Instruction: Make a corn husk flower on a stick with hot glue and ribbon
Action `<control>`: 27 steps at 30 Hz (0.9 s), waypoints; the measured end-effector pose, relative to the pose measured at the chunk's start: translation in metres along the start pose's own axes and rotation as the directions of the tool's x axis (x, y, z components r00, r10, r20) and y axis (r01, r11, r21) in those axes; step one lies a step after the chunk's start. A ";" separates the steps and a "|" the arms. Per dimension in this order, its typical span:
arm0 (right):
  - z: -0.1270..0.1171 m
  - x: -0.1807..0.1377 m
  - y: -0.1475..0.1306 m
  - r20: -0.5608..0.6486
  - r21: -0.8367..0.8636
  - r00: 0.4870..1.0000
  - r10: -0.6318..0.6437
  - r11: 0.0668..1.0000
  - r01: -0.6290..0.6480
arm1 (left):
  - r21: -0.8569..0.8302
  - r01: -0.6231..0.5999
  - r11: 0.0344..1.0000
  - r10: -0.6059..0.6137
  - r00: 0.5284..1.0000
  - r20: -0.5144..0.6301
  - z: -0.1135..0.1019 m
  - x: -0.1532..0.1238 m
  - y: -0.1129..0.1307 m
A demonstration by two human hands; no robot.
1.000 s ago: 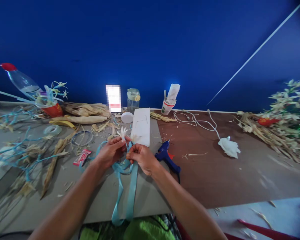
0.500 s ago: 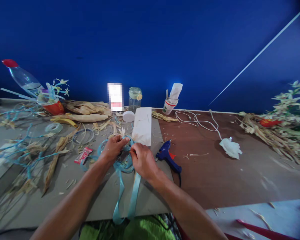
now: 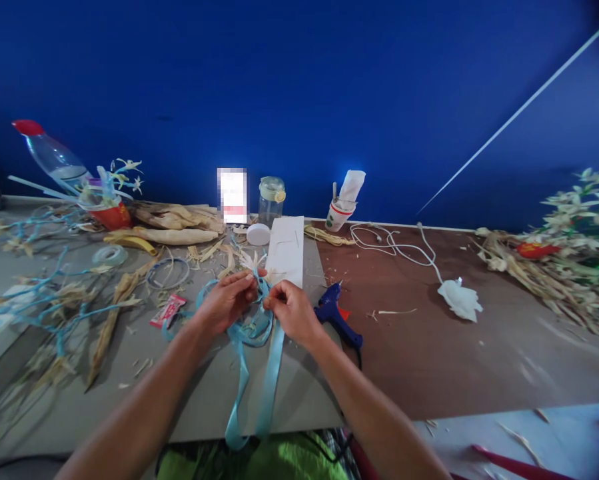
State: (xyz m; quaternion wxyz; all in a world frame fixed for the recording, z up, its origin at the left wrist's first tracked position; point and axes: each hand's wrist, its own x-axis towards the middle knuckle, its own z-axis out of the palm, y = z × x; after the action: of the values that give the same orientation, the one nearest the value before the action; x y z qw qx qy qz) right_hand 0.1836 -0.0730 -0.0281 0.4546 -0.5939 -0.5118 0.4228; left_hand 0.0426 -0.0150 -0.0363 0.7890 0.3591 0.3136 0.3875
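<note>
My left hand and my right hand meet over the grey board, both pinched closed. Between their fingertips is a small pale husk flower on a stem wrapped in light blue ribbon. The ribbon loops under my hands and hangs in two strands over the board's near edge. The left fingers pinch the flower's base. The right fingers pinch the ribbon just beside it.
A blue glue gun lies right of my right hand. A white paper strip, white lid, glass jar and paper cup stand behind. Dried husks, tape rolls and blue-wrapped stems litter the left; husk flowers lie far right.
My hands dipped toward the board half a second ago and have risen slightly again. The right hand shifted up toward the flower. The ribbon loop stays under them.
</note>
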 end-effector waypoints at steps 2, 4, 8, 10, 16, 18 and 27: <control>0.001 0.000 0.000 0.015 0.021 1.000 0.011 1.000 -0.011 | 0.014 0.004 1.000 -0.004 1.000 -0.014 0.000 0.000 0.000; 0.001 0.000 0.000 0.014 0.016 1.000 0.012 1.000 -0.012 | 0.025 -0.006 1.000 0.007 0.999 -0.034 0.000 0.001 -0.001; 0.002 -0.003 -0.001 -0.026 -0.082 1.000 -0.016 0.997 0.014 | 0.034 -0.029 0.999 0.032 0.996 -0.085 0.001 0.003 -0.003; 0.002 -0.004 0.000 -0.051 -0.159 0.997 -0.053 0.986 0.045 | 0.046 -0.038 0.998 0.044 0.990 -0.132 0.001 0.004 -0.004; 0.007 -0.006 0.009 -0.065 -0.322 0.979 -0.194 0.932 0.164 | 0.140 -0.081 0.987 0.108 0.974 -0.201 0.004 0.006 -0.008; 0.008 -0.006 0.011 -0.076 -0.318 0.975 -0.209 0.932 0.176 | 0.190 -0.096 0.977 0.135 0.970 -0.203 0.004 0.006 -0.010; 0.008 -0.002 0.005 0.004 0.112 1.000 0.012 0.994 -0.013 | 0.044 0.021 0.999 -0.023 0.998 0.056 0.006 -0.004 -0.003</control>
State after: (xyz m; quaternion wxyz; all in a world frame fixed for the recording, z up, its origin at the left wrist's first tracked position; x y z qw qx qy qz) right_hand 0.1772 -0.0747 -0.0348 0.4837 -0.5699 -0.4843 0.4546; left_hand 0.0465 -0.0220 -0.0349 0.7937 0.3837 0.3035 0.3616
